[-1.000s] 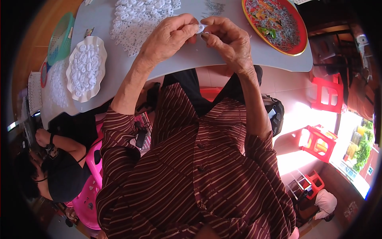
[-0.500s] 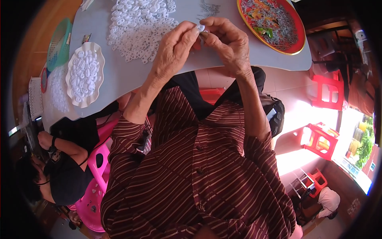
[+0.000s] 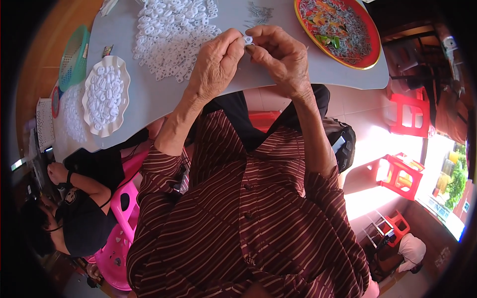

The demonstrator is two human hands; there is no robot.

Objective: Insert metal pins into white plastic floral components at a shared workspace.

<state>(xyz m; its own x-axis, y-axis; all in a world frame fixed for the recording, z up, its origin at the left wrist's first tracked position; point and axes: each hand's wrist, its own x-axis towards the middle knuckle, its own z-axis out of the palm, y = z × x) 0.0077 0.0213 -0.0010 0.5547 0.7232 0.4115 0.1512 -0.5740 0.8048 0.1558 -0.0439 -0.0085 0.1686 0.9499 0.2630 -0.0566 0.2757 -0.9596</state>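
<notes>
Above the table's near edge, my left hand (image 3: 217, 63) and my right hand (image 3: 283, 58) meet at their fingertips. Between them sits a small white plastic piece (image 3: 248, 39) with a hole in it. The left fingers are curled closed beside the piece, and the right thumb and forefinger pinch its other side. Whether a nail is also in the fingers cannot be made out. Beyond my left hand spreads a pile of similar white plastic pieces (image 3: 171, 42). Several loose grey nails (image 3: 259, 14) lie on the table past my right hand.
A red gold-rimmed tray (image 3: 365, 62) of nails stands at the right. On the left are a scalloped white dish (image 3: 124, 94) of white pieces, a green basket (image 3: 74, 57) and a seated person (image 3: 84, 213). Red stools (image 3: 403, 176) stand on the floor at right.
The white piece has turned, so its hole now shows. My left hand's fingers have curled in more, and both hands have shifted slightly left.
</notes>
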